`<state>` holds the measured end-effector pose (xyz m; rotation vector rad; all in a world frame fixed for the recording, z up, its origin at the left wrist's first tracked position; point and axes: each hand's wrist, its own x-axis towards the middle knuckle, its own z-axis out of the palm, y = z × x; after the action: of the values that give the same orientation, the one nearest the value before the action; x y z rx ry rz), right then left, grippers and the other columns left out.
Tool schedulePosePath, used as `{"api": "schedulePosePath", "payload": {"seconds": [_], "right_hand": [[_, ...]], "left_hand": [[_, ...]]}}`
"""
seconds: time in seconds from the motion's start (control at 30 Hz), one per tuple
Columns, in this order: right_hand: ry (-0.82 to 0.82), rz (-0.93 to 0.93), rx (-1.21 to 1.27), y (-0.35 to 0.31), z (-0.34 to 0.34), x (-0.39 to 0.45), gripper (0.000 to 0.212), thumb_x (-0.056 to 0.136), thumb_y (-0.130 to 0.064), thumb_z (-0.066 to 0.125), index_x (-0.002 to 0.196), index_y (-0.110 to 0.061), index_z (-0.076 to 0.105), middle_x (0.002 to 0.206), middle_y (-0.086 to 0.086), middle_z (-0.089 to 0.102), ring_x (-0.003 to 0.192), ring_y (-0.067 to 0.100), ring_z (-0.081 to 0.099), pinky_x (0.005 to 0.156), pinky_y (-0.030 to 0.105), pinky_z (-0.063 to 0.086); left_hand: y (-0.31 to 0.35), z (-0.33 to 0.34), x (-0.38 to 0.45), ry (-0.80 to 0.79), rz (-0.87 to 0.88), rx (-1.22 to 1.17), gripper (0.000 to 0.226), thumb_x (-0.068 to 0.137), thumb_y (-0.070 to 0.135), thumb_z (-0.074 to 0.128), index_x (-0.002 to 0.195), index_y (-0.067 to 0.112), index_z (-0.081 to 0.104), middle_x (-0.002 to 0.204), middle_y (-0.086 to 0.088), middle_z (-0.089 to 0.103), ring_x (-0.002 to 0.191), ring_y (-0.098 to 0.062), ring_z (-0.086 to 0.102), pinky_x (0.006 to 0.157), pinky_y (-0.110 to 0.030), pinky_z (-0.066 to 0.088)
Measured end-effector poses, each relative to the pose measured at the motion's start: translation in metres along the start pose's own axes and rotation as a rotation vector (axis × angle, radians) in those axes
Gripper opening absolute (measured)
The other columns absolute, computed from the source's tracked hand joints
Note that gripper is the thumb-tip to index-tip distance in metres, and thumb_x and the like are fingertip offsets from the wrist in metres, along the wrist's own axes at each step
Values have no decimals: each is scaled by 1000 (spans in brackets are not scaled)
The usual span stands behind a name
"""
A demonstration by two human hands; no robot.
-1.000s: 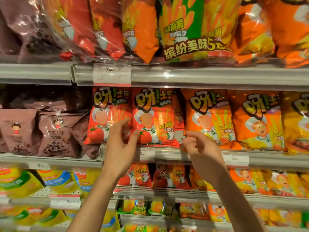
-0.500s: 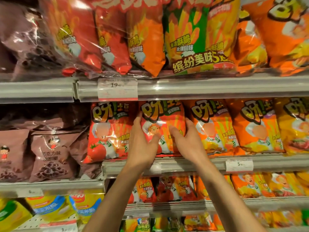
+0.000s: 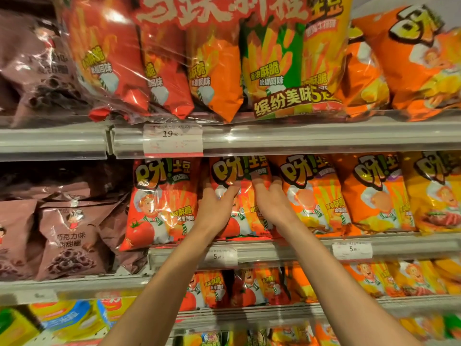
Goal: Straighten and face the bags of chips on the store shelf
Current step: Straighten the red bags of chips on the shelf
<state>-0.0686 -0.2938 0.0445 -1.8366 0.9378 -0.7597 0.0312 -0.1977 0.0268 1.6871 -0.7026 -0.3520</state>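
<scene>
A red chip bag (image 3: 240, 176) stands upright on the middle shelf (image 3: 287, 248), second in a row of like bags. My left hand (image 3: 214, 203) grips its left edge, thumb across the front and fingers tucked behind. My right hand (image 3: 270, 198) holds its right edge, fingers reaching between it and the orange bag (image 3: 311, 193). Another red bag (image 3: 159, 203) with a tomato stands just left. Further right are a second orange bag (image 3: 374, 193) and a yellow bag (image 3: 434, 193).
Brown chocolate snack bags (image 3: 67, 236) fill the left bay. A large clear multipack (image 3: 217, 58) of chip bags sits on the shelf above, overhanging its rail. Price tags (image 3: 172, 139) clip to the shelf rails. Lower shelves hold more small bags.
Both hands have risen from the bag's lower part to its upper sides and closed in on it. The view has moved closer to the shelf and tilted upward.
</scene>
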Motion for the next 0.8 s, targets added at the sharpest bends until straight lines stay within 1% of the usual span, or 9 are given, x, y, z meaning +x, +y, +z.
{"api": "schedulePosePath", "payload": {"seconds": [0.03,0.1,0.17,0.27,0.4,0.5,0.57,0.67,0.8], "right_hand": [[5,-12,-1,1,-1,0,81,101,-53,36,155,-1,8,155,21,35,142,35,36,102,33,31],[8,-25,-11,5,-2,-1,82,102,-53,35,156,-1,5,159,20,30,145,33,31,107,34,30],[16,-39,-23,6,-4,-3,81,102,-53,34,156,-1,4,160,20,27,146,33,30,111,34,28],[30,-111,-10,5,-6,-9,84,100,-57,37,157,-2,6,162,17,24,148,29,26,113,32,24],[137,-376,-168,9,-12,-27,66,102,-46,43,149,-3,28,150,15,38,139,25,36,110,31,32],[374,-602,-515,20,-26,-30,46,103,-31,48,136,1,50,132,22,53,127,38,45,111,48,33],[467,-589,-714,32,-37,-25,44,101,-33,48,130,0,57,132,24,56,130,44,44,116,59,22],[438,-467,-800,49,-45,-21,53,104,-44,30,140,-9,50,148,19,45,146,39,25,119,61,8],[435,-437,-812,53,-45,-13,56,106,-46,27,139,-9,51,151,16,44,148,36,23,120,59,5]], "left_hand": [[-1,3,-4,3,23,-31,91,88,64,59,152,6,30,133,3,50,125,-15,48,95,-34,38],[-4,12,-11,33,52,-72,96,89,63,59,160,21,9,144,8,39,136,-11,35,99,-30,30],[-3,18,-14,75,69,-59,97,91,61,59,160,22,4,159,-1,33,145,-18,29,101,-27,25],[-2,15,-14,105,107,-26,95,91,62,59,159,26,4,163,-6,28,146,-22,31,102,-27,27],[-11,9,-21,80,182,81,85,88,77,45,154,49,-1,168,-1,12,152,-23,21,115,-40,27],[-13,12,-23,42,200,176,77,86,84,37,148,59,0,165,-1,14,148,-27,28,111,-41,30],[-14,15,-22,38,210,222,80,85,84,39,150,57,1,161,-2,19,143,-28,36,103,-36,33],[-15,20,-21,70,215,239,84,84,84,42,151,56,0,158,-2,22,136,-29,43,95,-35,34],[-14,28,-20,76,210,238,84,86,81,43,153,51,3,158,-1,21,137,-31,42,102,-41,38]]}}
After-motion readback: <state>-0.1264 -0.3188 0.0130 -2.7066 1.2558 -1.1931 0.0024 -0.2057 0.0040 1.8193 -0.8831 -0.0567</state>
